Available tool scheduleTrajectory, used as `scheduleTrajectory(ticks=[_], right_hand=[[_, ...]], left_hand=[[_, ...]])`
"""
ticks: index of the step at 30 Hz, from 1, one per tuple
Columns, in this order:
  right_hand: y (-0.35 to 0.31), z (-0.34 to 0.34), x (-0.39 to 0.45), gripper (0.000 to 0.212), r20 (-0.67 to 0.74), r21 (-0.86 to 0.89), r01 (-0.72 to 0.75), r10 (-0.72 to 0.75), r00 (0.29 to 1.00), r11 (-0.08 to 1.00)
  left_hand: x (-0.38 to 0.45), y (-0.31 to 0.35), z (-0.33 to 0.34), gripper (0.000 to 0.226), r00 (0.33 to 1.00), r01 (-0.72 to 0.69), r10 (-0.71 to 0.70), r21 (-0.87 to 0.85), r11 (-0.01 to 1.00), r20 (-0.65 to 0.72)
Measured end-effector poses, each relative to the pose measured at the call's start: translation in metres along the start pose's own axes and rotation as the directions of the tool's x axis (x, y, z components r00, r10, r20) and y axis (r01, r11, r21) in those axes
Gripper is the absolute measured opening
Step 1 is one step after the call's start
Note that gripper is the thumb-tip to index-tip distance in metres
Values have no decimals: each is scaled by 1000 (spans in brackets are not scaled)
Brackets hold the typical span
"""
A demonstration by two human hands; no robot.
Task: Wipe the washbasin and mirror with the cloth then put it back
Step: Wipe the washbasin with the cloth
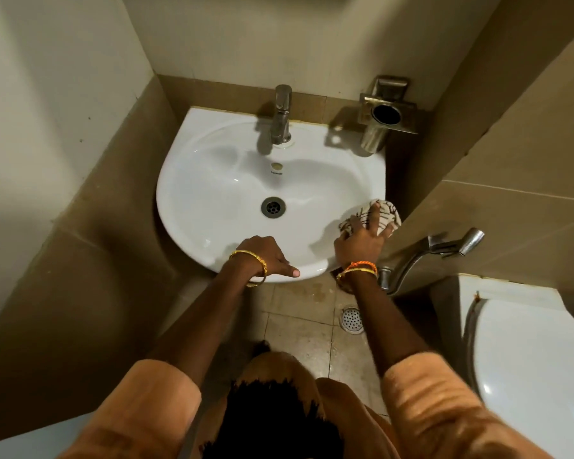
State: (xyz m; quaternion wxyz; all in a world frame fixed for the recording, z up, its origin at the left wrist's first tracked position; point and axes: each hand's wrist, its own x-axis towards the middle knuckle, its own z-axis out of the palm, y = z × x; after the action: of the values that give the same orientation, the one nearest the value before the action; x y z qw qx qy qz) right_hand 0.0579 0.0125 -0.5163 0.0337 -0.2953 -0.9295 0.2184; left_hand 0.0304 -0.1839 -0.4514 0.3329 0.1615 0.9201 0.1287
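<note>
A white washbasin [212, 180] hangs in the tiled corner, with a chrome tap [281, 115] at its back and a drain [272, 207] in the bowl. My right hand [362, 240] presses a bunched white cloth with dark stripes [390, 210] onto the basin's right rim. My left hand [265, 256] rests on the front rim, fingers curled over the edge and thumb pointing right, holding nothing but the rim. The mirror is out of view.
A steel tumbler holder [383, 115] is fixed to the wall right of the tap. A health-faucet sprayer [458, 243] hangs on the right wall above a white toilet [527, 352]. A floor drain [352, 319] lies below the basin. Walls close in on both sides.
</note>
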Motion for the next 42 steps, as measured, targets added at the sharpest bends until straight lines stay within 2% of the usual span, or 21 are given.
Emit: scheduleTrajectory(ticks=[5,8,13,16,18,21,27,30,32,34,38,42], right_hand=[[8,-36,74,54,87,-53,180,-175,981,982],[3,-40,84,53,104,-77,215,-207,973,974],[15,-23,48,50,49,2,109,-109,993,994],[16,-13,11,46,-72,95,99,-92,993,991],[14,-8,1,45,-91,113,92,-82,992,989],[8,-10,4,55,-65,42,14,-12,998,999],[0,-42,76,84,77,16,29,-30,997,999],[-4,-41,73,79,-22,-234,-37,33,999,972],[-9,-32,55,77,-82,-318,-101,79,994,943],[-15,-24,49,69,-134,-306,-119,81,988,945],[-30,-19,68,61,-184,-305,-123,68,981,944],[-47,-15,102,55,-169,-291,-32,-18,985,956]], left_hand=[[14,-1,-3,50,997,-15,14,10,1000,73],[19,0,-6,50,992,-36,33,21,999,119],[24,8,-13,54,981,-75,69,29,997,179],[22,24,0,62,967,-148,175,-149,978,185],[22,37,16,58,969,-203,233,-262,943,87],[27,46,26,53,969,-234,247,-280,931,13],[49,49,6,58,944,-249,287,-223,943,161],[51,49,7,58,938,-272,309,-216,938,160],[52,41,8,57,931,-277,324,-251,928,169],[54,29,5,53,931,-257,319,-301,918,176],[59,-5,-9,48,973,-186,222,-367,911,57],[55,-19,-6,44,951,-168,239,-322,932,195]])
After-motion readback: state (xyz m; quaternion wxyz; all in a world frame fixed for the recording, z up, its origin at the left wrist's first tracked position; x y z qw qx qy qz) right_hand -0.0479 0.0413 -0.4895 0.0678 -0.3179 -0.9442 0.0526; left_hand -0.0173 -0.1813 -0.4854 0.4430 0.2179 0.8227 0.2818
